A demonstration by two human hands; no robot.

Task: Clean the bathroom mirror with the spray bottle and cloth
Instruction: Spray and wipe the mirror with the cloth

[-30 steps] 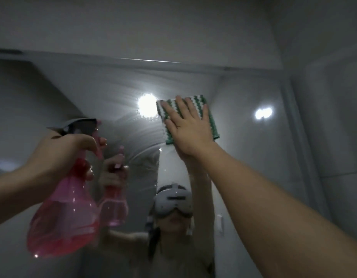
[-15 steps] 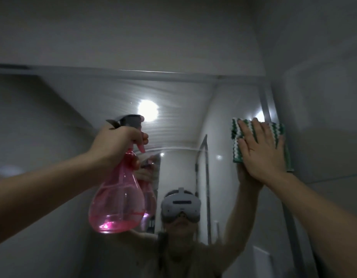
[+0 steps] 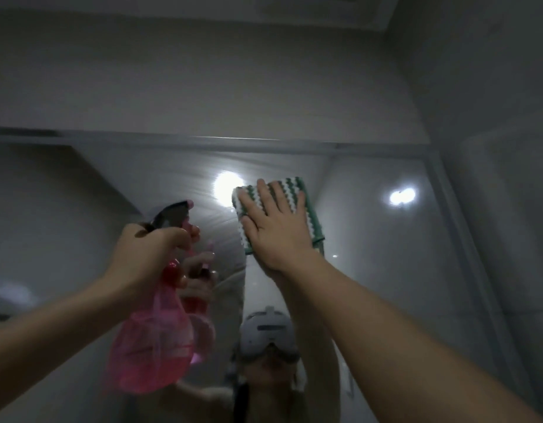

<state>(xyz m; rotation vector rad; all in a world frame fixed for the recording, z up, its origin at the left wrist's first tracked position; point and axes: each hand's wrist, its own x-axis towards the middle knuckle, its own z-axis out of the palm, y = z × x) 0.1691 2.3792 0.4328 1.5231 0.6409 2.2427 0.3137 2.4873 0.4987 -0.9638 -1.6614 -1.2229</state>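
Observation:
The bathroom mirror (image 3: 386, 270) fills the lower half of the view, its top edge running across the wall. My right hand (image 3: 273, 224) presses a green-and-white striped cloth (image 3: 310, 209) flat against the glass near the top, fingers straight and spread. My left hand (image 3: 148, 254) grips the neck of a pink spray bottle (image 3: 151, 346) with a black nozzle, held up close to the glass, left of the cloth. Both hands, the bottle and a person wearing a headset are reflected in the mirror.
A side wall (image 3: 493, 148) meets the mirror's right frame (image 3: 456, 239). Two reflected ceiling lights (image 3: 402, 196) glare on the glass. Above the mirror is plain grey wall (image 3: 203, 71).
My right hand slid the cloth from the mirror's right edge back left toward the centre. The spray bottle moved slightly right and lower in view; the camera tilted up.

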